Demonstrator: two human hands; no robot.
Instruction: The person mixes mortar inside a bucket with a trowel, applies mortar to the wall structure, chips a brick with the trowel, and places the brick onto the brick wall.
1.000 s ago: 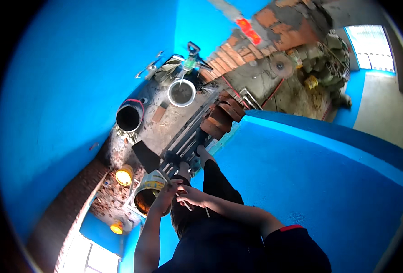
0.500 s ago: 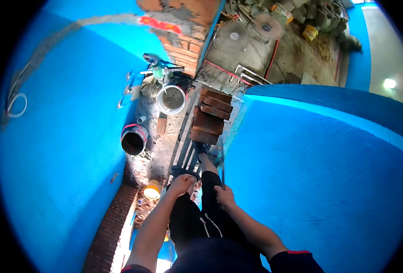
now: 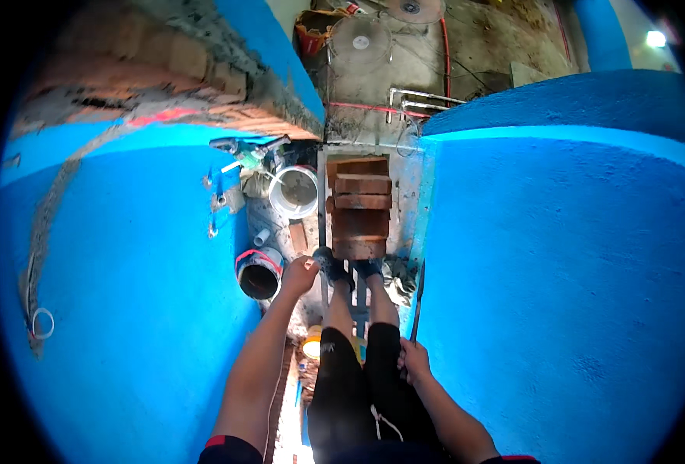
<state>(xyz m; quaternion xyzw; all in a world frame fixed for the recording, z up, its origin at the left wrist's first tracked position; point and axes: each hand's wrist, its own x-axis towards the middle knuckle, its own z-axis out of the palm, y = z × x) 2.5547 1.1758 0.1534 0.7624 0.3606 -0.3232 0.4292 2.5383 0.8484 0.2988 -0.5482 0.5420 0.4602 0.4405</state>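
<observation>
My right hand (image 3: 414, 362) is wrapped round the lower end of a long, thin, dark tool (image 3: 420, 298). It points up and away along the right blue wall, and its kind does not show. My left hand (image 3: 301, 276) is curled closed, held out left of my feet near a dark-mouthed bucket (image 3: 259, 280). Whatever it may hold is hidden. Straight ahead, just beyond my shoes, a stack of red-brown bricks (image 3: 361, 224) rests on the platform I stand on. Neither hand touches the bricks.
Blue walls (image 3: 141, 286) rise close on both sides. Left of the bricks stand a white bucket (image 3: 293, 192) and a green power mixer (image 3: 251, 158). A single brick (image 3: 298, 237) lies below the bucket. White pipes (image 3: 423, 100) stick up from the floor ahead.
My left foot has stepped forward beside the right, near the bricks. My left hand has swung forward and left. My right hand still holds the dark tool, now farther right. The view has turned.
</observation>
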